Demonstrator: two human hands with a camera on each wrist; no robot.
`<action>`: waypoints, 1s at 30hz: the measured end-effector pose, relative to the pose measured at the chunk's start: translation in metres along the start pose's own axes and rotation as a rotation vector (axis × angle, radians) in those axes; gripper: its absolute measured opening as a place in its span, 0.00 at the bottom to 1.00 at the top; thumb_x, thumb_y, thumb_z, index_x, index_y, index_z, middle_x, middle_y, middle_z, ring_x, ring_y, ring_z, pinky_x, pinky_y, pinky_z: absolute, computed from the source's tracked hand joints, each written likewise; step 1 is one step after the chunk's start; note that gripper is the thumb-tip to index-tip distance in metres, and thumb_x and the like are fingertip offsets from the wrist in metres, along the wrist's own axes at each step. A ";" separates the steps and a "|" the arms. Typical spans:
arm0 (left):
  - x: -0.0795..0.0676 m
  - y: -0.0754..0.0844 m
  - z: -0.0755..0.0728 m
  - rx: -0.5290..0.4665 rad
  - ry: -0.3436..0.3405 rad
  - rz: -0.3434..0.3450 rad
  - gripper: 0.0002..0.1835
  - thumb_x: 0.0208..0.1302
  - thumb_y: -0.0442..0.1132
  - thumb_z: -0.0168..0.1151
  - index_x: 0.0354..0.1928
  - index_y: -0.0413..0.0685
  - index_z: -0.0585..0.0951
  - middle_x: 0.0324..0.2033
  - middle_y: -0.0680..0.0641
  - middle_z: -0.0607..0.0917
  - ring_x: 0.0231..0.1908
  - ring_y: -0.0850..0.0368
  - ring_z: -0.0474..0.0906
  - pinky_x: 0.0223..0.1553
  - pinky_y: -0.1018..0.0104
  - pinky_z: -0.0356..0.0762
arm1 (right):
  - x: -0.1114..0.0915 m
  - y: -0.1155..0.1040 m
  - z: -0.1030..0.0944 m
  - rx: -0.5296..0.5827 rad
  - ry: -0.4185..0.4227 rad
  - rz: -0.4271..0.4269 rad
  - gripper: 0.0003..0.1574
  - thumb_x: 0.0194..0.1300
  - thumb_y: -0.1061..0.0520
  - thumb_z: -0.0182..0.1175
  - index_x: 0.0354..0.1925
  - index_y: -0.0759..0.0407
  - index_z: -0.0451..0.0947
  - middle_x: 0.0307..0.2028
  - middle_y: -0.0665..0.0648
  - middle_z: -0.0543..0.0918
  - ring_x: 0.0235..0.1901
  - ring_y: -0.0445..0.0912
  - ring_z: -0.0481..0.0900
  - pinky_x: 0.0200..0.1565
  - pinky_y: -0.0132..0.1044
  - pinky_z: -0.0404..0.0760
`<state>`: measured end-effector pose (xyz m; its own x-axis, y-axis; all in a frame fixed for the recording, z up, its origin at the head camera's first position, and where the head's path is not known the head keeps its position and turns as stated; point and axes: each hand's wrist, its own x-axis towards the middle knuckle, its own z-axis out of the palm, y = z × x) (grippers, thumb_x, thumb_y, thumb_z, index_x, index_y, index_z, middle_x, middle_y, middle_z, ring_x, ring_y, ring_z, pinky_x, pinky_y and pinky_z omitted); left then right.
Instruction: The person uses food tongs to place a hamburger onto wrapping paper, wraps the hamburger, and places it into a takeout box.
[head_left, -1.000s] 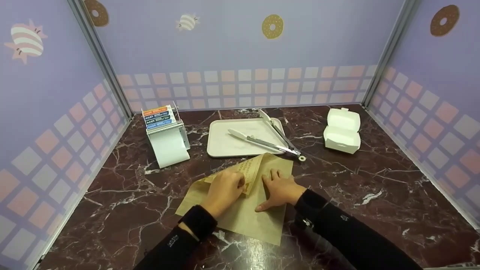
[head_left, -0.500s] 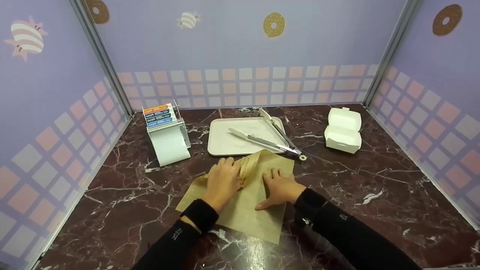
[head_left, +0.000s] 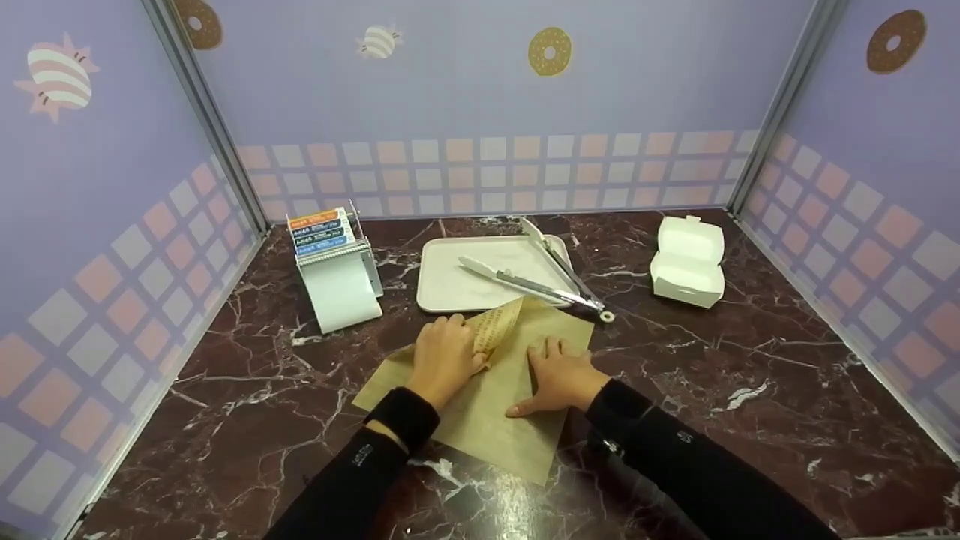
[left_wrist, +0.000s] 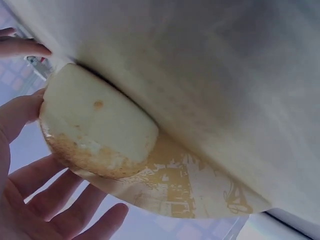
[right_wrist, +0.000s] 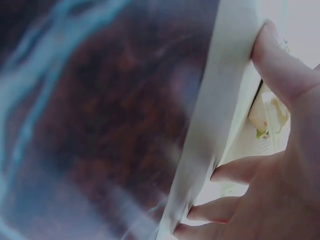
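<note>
In the head view a sheet of brown printed wrapping paper (head_left: 499, 431) lies on the counter, its far side folded up over toward the person. My left hand (head_left: 446, 356) curls over this fold. The left wrist view shows a sandwich (left_wrist: 100, 115) with pale, brown-edged bread tucked into the fold, and the left thumb and fingers (left_wrist: 20, 117) around its end, holding bread and paper together. My right hand (head_left: 561, 375) is spread, pressing the paper down at its right side. Past that hand, the right wrist view catches the sandwich's side (right_wrist: 270, 117) with a bit of green showing.
Metal tongs (head_left: 559, 292) with pale tips lie across a cream tray (head_left: 442, 292) behind the paper. A label dispenser (head_left: 330, 255) with a white strip hanging out stands back left. An opened white clamshell box (head_left: 686, 262) sits back right. Patterned panels (head_left: 480, 90) enclose the counter.
My left hand has moved forward and its knuckles now lie higher over the fold, drawing the printed flap in closer. The right hand has stayed almost where it was.
</note>
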<state>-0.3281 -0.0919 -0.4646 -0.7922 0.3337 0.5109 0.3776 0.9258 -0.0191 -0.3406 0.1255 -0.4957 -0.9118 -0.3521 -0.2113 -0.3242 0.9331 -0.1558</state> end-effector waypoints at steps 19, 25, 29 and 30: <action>0.006 0.000 0.003 -0.012 -0.031 -0.027 0.18 0.46 0.47 0.84 0.23 0.44 0.84 0.26 0.45 0.84 0.29 0.42 0.83 0.31 0.48 0.81 | -0.036 -0.020 -0.025 -0.058 0.142 -0.149 0.71 0.54 0.19 0.71 0.75 0.69 0.68 0.74 0.74 0.68 0.74 0.73 0.64 0.69 0.76 0.63; 0.007 -0.002 0.004 -0.036 -0.012 -0.017 0.18 0.44 0.46 0.83 0.21 0.44 0.82 0.24 0.45 0.82 0.26 0.42 0.82 0.28 0.48 0.81 | -0.049 -0.019 -0.033 -0.081 0.241 -0.516 0.42 0.43 0.24 0.80 0.42 0.54 0.87 0.44 0.52 0.86 0.45 0.50 0.81 0.55 0.50 0.81; 0.008 -0.003 0.004 -0.043 -0.017 -0.022 0.19 0.44 0.47 0.84 0.22 0.44 0.82 0.24 0.45 0.82 0.26 0.41 0.83 0.27 0.47 0.81 | -0.058 -0.019 -0.031 -0.044 0.138 -0.653 0.40 0.37 0.23 0.81 0.34 0.48 0.80 0.33 0.42 0.74 0.33 0.37 0.71 0.40 0.34 0.75; 0.008 -0.003 0.004 -0.045 -0.017 -0.022 0.19 0.44 0.47 0.84 0.22 0.44 0.83 0.24 0.45 0.82 0.26 0.41 0.84 0.27 0.47 0.82 | -0.060 -0.018 -0.029 -0.040 0.108 -0.653 0.40 0.37 0.23 0.81 0.34 0.48 0.78 0.33 0.41 0.71 0.32 0.36 0.69 0.37 0.32 0.74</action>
<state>-0.3372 -0.0909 -0.4641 -0.8083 0.3164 0.4965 0.3806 0.9243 0.0306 -0.2874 0.1314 -0.4524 -0.5441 -0.8389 0.0129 -0.8262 0.5331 -0.1821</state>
